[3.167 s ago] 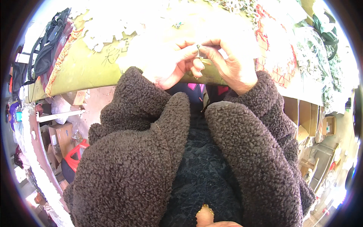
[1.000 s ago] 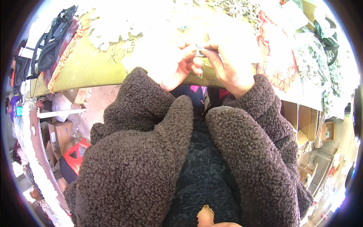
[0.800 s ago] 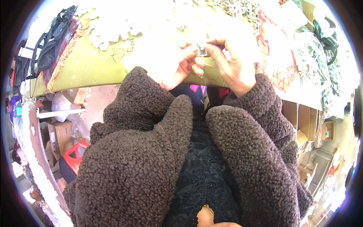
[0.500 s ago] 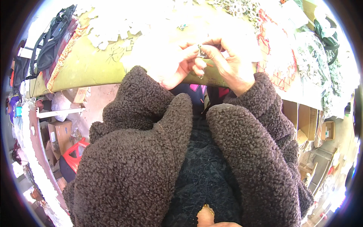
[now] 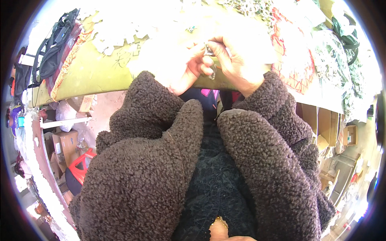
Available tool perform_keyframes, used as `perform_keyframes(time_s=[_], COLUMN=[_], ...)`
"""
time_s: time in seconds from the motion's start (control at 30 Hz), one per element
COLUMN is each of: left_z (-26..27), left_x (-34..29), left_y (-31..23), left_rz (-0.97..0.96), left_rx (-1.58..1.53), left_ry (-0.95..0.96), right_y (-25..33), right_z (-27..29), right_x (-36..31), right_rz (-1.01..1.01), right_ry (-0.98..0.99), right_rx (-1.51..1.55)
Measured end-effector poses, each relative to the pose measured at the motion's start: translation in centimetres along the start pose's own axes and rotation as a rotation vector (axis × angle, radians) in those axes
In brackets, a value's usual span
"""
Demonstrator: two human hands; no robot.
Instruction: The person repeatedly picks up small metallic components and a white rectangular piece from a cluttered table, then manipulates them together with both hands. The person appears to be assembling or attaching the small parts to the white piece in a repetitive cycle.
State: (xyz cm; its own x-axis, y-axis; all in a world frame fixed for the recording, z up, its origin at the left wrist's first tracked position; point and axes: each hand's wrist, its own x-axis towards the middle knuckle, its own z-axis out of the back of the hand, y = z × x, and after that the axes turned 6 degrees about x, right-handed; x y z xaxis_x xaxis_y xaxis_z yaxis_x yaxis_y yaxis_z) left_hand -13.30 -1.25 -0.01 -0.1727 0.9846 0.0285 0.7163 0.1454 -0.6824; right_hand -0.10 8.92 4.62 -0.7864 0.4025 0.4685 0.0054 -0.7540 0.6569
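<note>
My left hand (image 5: 183, 70) and my right hand (image 5: 237, 60) meet fingertip to fingertip just above the near edge of an olive-green table (image 5: 92, 74). Between the fingers of both is a small shiny metal piece (image 5: 210, 51), with a little part of it hanging down below the fingers. Both forearms are in thick brown fleece sleeves (image 5: 148, 160) that come up from the lower edge and hide my lap. The piece is too small and overexposed to make out in detail.
Pale small pieces (image 5: 116, 34) lie scattered on the table's far left, a black bag (image 5: 54, 44) hangs at its left end. Red-patterned packets (image 5: 289, 60) and green strands (image 5: 341, 60) lie at right. Cardboard boxes (image 5: 66, 142) and a red stool (image 5: 82, 164) stand on the floor at left.
My hands stay together at the table edge. The fingers shifted slightly around the small piece; it was lifted a little and came back down.
</note>
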Motion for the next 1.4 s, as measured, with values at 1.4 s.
perform_keyframes(time_s=[1.4], left_z=[-1.6], left_x=[-0.4], left_y=[-0.6], left_rz=[0.080], left_rx=[0.119], left_ry=[-0.120], right_y=[-2.4], right_z=[3.4], right_x=[-1.1], right_rz=[0.147], right_ry=[-0.148], right_rx=[-0.398])
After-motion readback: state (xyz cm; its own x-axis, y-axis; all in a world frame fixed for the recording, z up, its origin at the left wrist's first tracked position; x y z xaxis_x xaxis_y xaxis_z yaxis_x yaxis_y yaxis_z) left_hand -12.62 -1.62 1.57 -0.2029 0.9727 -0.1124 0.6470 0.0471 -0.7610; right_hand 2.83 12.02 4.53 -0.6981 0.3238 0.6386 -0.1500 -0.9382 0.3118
